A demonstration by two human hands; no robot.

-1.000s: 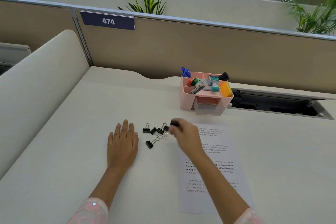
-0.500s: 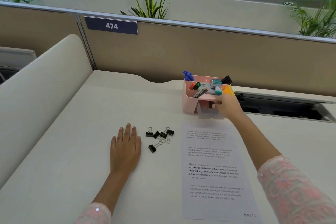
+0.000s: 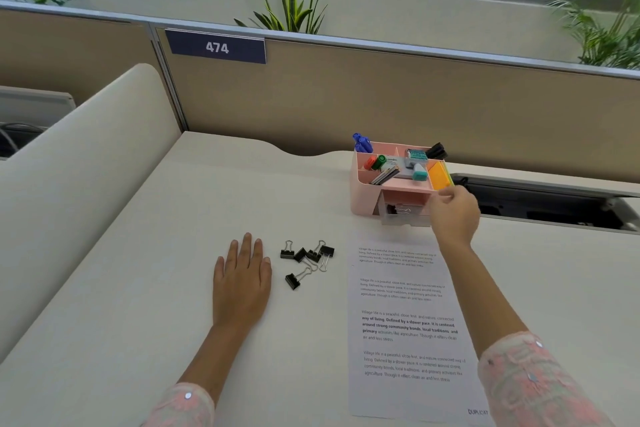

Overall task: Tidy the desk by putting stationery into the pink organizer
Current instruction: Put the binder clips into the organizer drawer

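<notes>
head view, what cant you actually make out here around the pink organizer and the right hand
- Right hand: seen from the back, so whether its curled fingers hold anything cannot be told.
- Clear drawer of the pink organizer: one binder clip shows; the hand hides its right end.
- Printed sheet: small text blurred; the right arm and the bottom edge cut off its corner.
- Desk recess: too dark to see inside.

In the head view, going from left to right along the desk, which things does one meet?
left hand → binder clips → printed sheet → right hand
</notes>
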